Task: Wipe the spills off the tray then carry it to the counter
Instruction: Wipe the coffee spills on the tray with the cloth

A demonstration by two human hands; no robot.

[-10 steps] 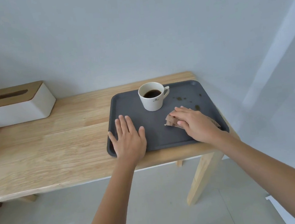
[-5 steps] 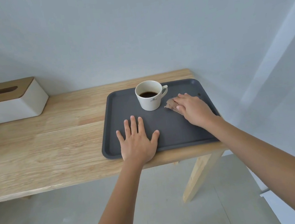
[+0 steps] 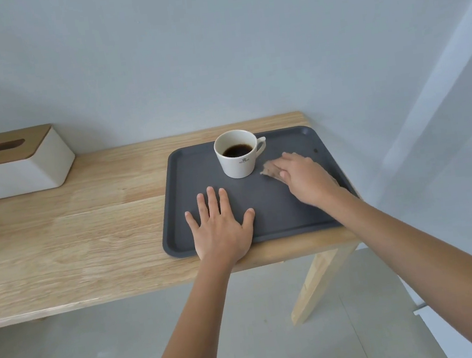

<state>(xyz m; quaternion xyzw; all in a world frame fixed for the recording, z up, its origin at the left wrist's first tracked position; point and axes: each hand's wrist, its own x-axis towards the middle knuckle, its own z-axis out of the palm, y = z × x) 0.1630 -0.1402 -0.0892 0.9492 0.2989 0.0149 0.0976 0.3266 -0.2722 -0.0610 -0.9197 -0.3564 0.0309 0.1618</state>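
Observation:
A dark grey tray [image 3: 189,169] lies on the right end of a wooden table [image 3: 85,221]. A white cup [image 3: 238,160] of black coffee stands on the tray's far middle, handle to the right. My left hand [image 3: 220,228] lies flat with fingers spread on the tray's near edge, holding nothing. My right hand [image 3: 307,177] presses a crumpled brown tissue [image 3: 269,170] onto the tray just right of the cup. One small dark spill spot [image 3: 315,150] shows near the tray's far right rim.
A white tissue box [image 3: 16,167] with a wooden lid sits at the table's far left by the wall. The tray's right rim lies close to the table's right end. A pale wall runs behind, a tiled floor below.
My right hand slid the tissue from the near right of the tray up to beside the cup, and most spill spots are gone. My left hand shifted right along the near edge.

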